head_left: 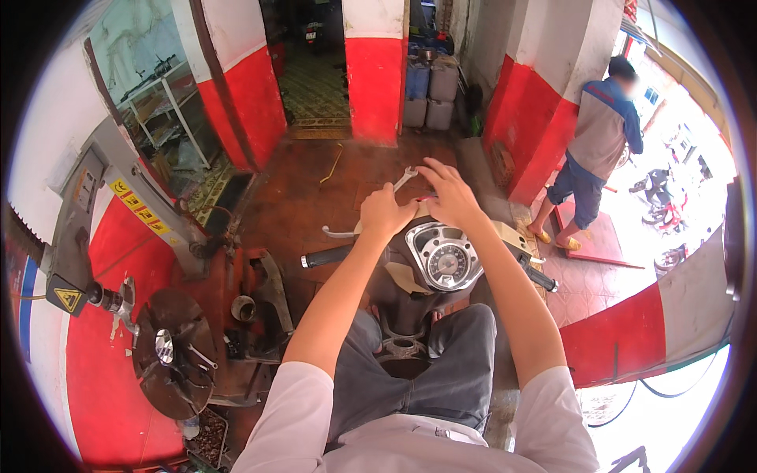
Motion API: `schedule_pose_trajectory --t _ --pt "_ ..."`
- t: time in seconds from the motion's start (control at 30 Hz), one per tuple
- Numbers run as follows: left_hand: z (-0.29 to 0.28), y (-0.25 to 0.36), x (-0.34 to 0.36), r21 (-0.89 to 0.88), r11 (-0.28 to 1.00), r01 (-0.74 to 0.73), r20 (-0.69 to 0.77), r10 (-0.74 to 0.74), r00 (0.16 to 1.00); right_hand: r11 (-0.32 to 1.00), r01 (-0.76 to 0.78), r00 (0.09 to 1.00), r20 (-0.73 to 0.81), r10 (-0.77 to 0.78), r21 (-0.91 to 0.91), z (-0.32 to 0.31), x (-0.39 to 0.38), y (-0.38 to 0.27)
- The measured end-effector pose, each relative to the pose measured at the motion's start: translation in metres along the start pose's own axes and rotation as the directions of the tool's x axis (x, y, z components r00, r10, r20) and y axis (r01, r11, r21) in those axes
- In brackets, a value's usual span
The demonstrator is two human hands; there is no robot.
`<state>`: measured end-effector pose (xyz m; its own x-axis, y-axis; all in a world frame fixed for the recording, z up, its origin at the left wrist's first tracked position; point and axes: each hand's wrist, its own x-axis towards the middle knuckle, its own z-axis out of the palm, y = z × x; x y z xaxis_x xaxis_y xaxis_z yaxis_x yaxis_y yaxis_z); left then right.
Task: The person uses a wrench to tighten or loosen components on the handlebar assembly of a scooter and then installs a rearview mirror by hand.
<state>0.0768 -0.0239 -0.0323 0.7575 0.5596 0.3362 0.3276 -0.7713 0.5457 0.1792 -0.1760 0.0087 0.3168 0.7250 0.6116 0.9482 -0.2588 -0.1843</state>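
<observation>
My left hand [382, 211] is closed on a metal wrench [405, 176], whose open jaw sticks up and right past my fingers. My right hand [449, 197] is curled just beside it, over a small red-and-blue item [426, 198] that is too small to name; what its fingers grip is partly hidden. Both hands are above the front of a scooter with a chrome-rimmed speedometer [448, 262], a left handlebar grip [326, 256], a right grip [541, 277] and a silver brake lever [339, 233]. My legs straddle the scooter.
A tyre-changing machine [172, 351] with a tall post stands left, a loose spanner [202, 355] on its turntable. A co-worker [595, 146] stands at the right doorway by a red platform [585, 244]. Jerry cans [438, 114] are stacked behind, and a yellow strip [331, 164] lies on the floor.
</observation>
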Motion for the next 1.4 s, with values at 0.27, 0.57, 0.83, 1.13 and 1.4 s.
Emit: schedule_pose_trajectory --t 0.27,0.57,0.83,1.13,1.4 --pt "0.006 0.005 0.001 0.000 1.000 -0.018 -0.034 0.018 0.999 0.995 0.092 0.964 0.249 -0.096 0.027 0.065 0.050 0.030" --pt "0.001 0.008 -0.002 -0.037 0.998 0.041 -0.027 -0.042 0.999 0.993 0.054 0.970 0.230 -0.077 0.103 0.079 0.047 0.031" --pt "0.002 0.006 0.001 -0.076 0.997 0.019 -0.013 -0.020 1.000 0.996 -0.051 0.956 0.291 0.027 0.078 0.078 0.052 0.029" --pt "0.001 0.008 0.000 -0.058 0.998 0.038 0.003 -0.038 0.999 0.995 -0.037 0.967 0.256 0.011 0.094 0.076 0.048 0.031" --pt "0.007 0.004 0.001 -0.020 1.000 -0.004 -0.033 0.003 0.999 0.979 -0.013 0.990 0.138 -0.015 0.203 0.078 0.035 0.043"
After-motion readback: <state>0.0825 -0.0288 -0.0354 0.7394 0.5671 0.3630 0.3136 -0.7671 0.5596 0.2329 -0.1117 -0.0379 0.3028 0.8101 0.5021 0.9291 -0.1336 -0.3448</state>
